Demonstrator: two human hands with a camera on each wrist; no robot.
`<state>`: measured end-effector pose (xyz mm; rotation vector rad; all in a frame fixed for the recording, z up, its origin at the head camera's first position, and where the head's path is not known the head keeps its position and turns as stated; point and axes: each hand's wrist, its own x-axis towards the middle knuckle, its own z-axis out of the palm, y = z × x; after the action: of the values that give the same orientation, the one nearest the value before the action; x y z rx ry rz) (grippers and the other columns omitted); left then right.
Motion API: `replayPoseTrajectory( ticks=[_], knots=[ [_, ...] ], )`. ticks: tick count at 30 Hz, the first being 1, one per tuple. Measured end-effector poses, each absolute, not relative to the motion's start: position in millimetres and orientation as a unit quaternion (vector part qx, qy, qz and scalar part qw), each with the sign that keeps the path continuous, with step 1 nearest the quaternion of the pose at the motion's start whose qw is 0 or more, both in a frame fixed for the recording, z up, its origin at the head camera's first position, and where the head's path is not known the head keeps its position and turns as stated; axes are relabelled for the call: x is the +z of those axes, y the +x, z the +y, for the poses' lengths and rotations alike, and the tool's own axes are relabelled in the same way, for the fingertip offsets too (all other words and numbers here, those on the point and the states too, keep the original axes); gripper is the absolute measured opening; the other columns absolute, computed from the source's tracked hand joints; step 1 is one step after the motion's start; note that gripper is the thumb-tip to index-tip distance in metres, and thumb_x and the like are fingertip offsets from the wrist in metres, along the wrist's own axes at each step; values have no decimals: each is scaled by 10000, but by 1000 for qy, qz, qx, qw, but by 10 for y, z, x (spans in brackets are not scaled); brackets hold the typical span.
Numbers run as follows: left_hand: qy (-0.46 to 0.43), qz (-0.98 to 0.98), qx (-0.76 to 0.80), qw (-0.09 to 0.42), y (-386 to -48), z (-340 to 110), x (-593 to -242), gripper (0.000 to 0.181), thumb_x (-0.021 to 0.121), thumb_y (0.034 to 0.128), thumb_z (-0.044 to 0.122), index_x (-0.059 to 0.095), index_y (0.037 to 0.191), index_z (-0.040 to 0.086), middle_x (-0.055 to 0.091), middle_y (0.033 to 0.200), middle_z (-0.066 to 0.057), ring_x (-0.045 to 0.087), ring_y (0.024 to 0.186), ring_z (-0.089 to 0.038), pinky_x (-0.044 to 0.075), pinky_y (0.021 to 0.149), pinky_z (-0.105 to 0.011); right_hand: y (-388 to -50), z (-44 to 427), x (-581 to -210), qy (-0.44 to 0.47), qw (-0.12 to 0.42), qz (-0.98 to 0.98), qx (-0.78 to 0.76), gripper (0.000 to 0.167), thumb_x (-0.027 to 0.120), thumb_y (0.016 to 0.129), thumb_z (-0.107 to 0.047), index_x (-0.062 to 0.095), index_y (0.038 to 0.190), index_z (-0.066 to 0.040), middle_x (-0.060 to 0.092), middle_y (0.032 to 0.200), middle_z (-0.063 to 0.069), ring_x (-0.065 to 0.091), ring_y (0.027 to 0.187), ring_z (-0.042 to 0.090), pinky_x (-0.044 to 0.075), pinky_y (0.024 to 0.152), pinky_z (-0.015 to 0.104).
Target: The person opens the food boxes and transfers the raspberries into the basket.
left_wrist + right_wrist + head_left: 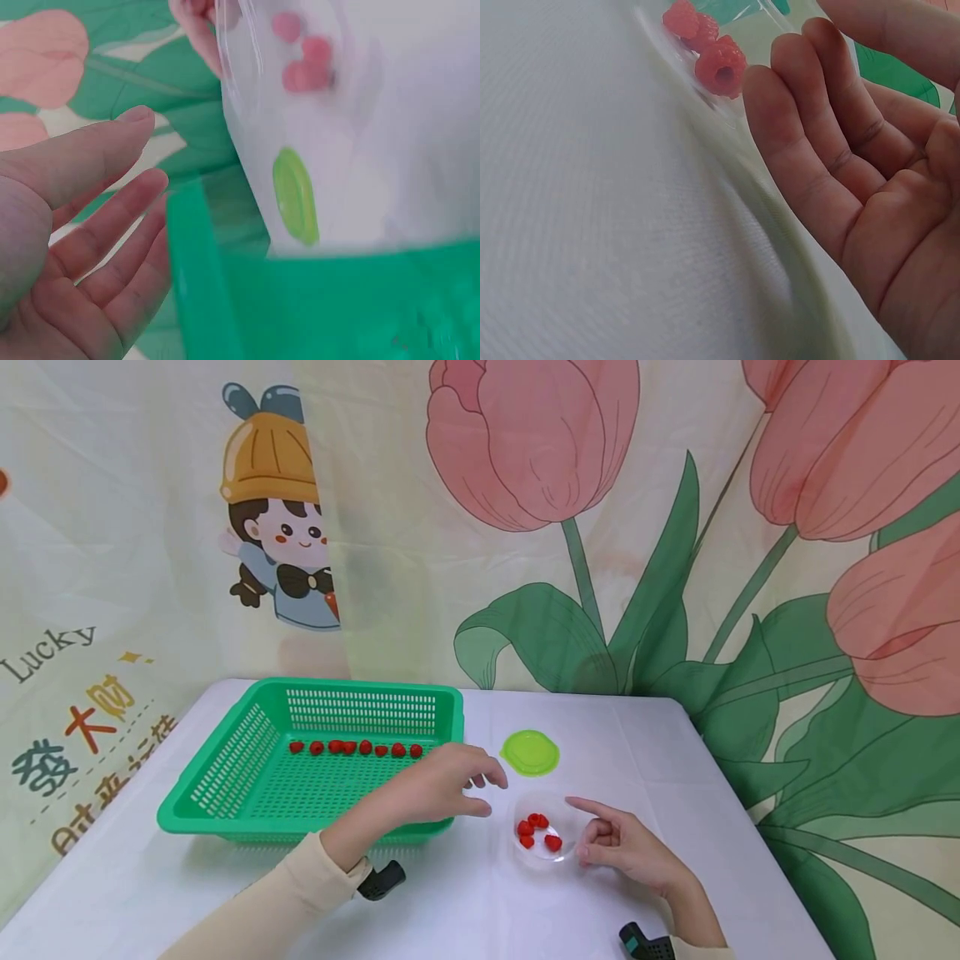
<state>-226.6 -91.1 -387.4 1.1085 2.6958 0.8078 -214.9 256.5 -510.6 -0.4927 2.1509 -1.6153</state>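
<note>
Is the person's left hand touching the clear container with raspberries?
Apart. The head view shows white tablecloth between the left hand and the clear plastic container.

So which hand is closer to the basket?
Left. The left hand is at the basket's right end, its fingers reaching past the rim; the right hand is farther off, to the right of the cup.

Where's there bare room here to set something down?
The table is bare right of the lid, toward the far right corner, and on the near side of the bowl. Inside the basket, the floor nearer than the berries looks free. It's crowded where the bowl sits between the left hand and right hand.
</note>
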Motion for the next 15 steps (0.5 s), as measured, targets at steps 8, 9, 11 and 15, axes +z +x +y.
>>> replayPoseTrajectory(
  ticks=[8, 9, 11, 15],
  knots=[
    [393, 874, 269, 97, -2346, -519, -4070, 276, 856, 906, 143, 775, 1170, 159, 756, 1125, 38, 728, 1023, -213, 566, 854, -247, -2148, 2571, -5107, -173, 203, 773, -576, 746, 784, 975, -135, 418, 1621, -65, 686, 956, 114, 698, 829, 208, 604, 804, 266],
    [396, 872, 270, 99, -2365, -485, -4104, 265, 848, 912, 137, 776, 1166, 155, 757, 1120, 39, 729, 1014, -202, 563, 853, -241, -2147, 2572, -5108, -174, 204, 772, -577, 745, 782, 976, -132, 416, 1622, -65, 686, 956, 113, 701, 830, 208, 604, 806, 267],
    [400, 868, 275, 106, -2398, -425, -4161, 244, 829, 919, 103, 778, 1155, 139, 765, 1118, 13, 735, 1002, -198, 562, 854, -233, -2146, 2573, -5107, -174, 204, 771, -578, 748, 782, 976, -130, 413, 1623, -65, 687, 956, 113, 702, 831, 204, 602, 805, 264],
    [401, 864, 281, 117, -2447, -333, -4251, 216, 818, 918, 69, 782, 1125, 117, 774, 1110, -25, 735, 975, -172, 561, 845, -212, -2148, 2574, -5102, -174, 205, 769, -580, 759, 788, 969, -125, 410, 1625, -67, 690, 956, 108, 694, 827, 185, 593, 792, 255]
  ],
)
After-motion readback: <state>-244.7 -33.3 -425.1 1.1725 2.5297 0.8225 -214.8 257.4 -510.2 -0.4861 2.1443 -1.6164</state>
